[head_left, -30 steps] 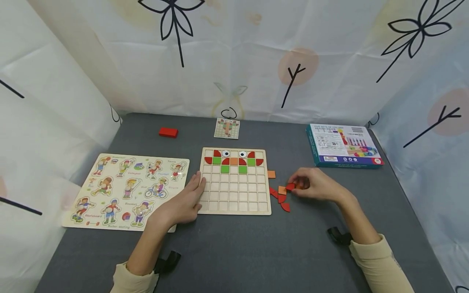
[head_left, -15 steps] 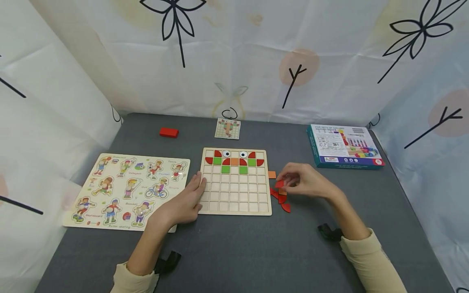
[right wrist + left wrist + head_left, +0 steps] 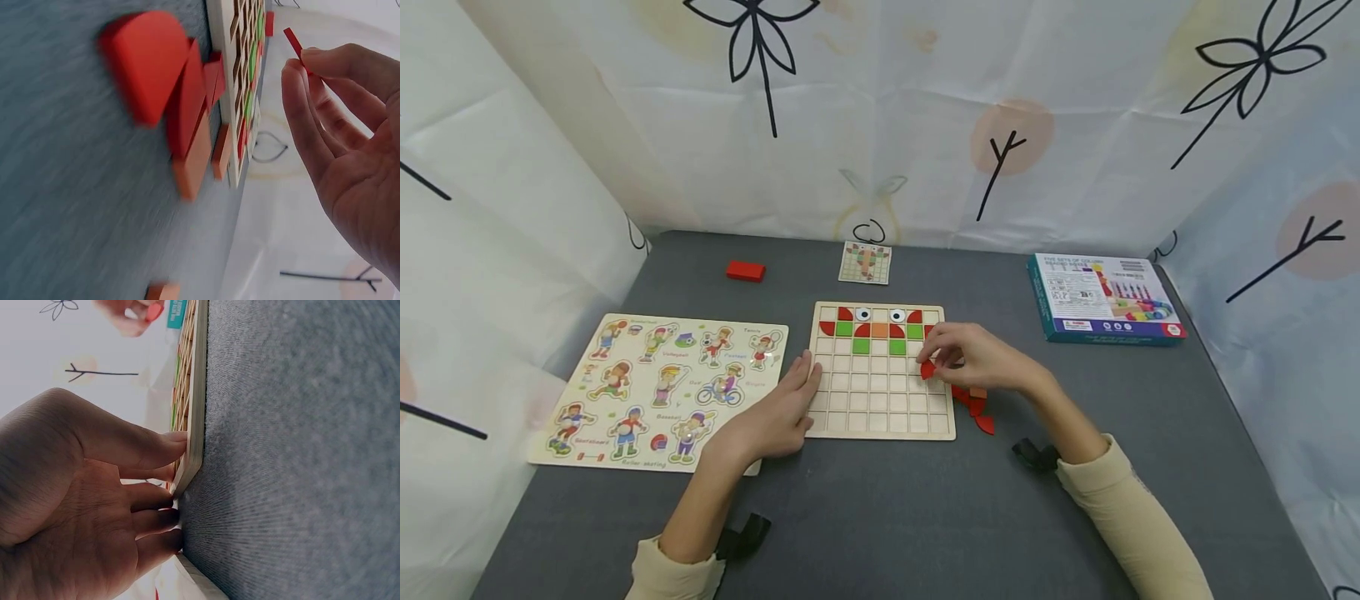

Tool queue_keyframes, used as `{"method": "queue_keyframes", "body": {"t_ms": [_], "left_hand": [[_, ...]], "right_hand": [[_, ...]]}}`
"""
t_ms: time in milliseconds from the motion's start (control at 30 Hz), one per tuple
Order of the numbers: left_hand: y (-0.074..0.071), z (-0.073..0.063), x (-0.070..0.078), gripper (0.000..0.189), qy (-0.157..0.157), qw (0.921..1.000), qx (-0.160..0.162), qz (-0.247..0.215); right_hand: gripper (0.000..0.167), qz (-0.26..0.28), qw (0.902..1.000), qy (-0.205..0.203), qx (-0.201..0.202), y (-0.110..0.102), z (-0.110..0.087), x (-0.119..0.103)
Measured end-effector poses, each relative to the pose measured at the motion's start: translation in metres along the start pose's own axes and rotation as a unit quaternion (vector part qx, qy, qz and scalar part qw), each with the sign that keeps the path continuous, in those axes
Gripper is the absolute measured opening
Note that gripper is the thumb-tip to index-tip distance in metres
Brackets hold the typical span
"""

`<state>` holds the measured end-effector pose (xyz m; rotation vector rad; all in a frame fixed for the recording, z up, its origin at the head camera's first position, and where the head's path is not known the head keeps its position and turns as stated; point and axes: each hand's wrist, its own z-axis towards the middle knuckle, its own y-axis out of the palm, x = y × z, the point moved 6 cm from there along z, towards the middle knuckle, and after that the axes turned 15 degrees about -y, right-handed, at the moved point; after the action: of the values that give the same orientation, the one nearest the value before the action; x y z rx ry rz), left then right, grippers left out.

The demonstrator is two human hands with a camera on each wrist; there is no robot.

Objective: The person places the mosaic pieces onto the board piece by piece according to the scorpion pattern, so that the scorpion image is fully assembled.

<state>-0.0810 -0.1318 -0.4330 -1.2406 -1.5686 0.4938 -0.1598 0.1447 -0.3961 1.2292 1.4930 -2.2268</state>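
I pinch one red piece [image 3: 927,369] between thumb and fingertips of my right hand [image 3: 976,357]; it is above the grid board [image 3: 880,402], toward three o'clock from its centre. At nine o'clock my left hand [image 3: 775,412] touches the board's edge, fingers nearly straight. Loose red pieces [image 3: 984,425] lie beside the board, at four o'clock.

This was a curtained-off nook with a table, though whether in a home or a studio could not be told. Pale printed cloth sheets [image 3: 880,108] hung along the left, top and right of the frame, around a grey table [image 3: 880,517]. A picture board [image 3: 647,358] lay left of centre, a grid board [image 3: 877,402] at centre, a printed box [image 3: 1097,300] at right.
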Motion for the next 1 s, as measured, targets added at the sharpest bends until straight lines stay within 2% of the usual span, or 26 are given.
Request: {"method": "queue_keyframes", "body": {"t_ms": [133,333,700,1000], "left_hand": [[0.0,0.0,-0.001,0.077,-0.004,1.0,-0.002,-0.002],[0.001,0.001,-0.001,0.077,-0.007,1.0,-0.004,-0.003],[0.001,0.001,-0.001,0.077,-0.003,1.0,-0.002,-0.005],[-0.001,0.0,0.001,0.077,-0.001,1.0,0.001,-0.003]], "right_hand": [[0.021,-0.009,0.9997,-0.015,-0.015,0.004,0.018,0.002],[0.021,-0.022,0.9995,-0.01,-0.022,0.009,0.035,0.006],[0.025,-0.017,0.9995,-0.01,-0.024,0.015,0.045,0.011],[0.032,-0.01,0.9984,0.001,-0.056,0.016,0.051,0.012]]}}
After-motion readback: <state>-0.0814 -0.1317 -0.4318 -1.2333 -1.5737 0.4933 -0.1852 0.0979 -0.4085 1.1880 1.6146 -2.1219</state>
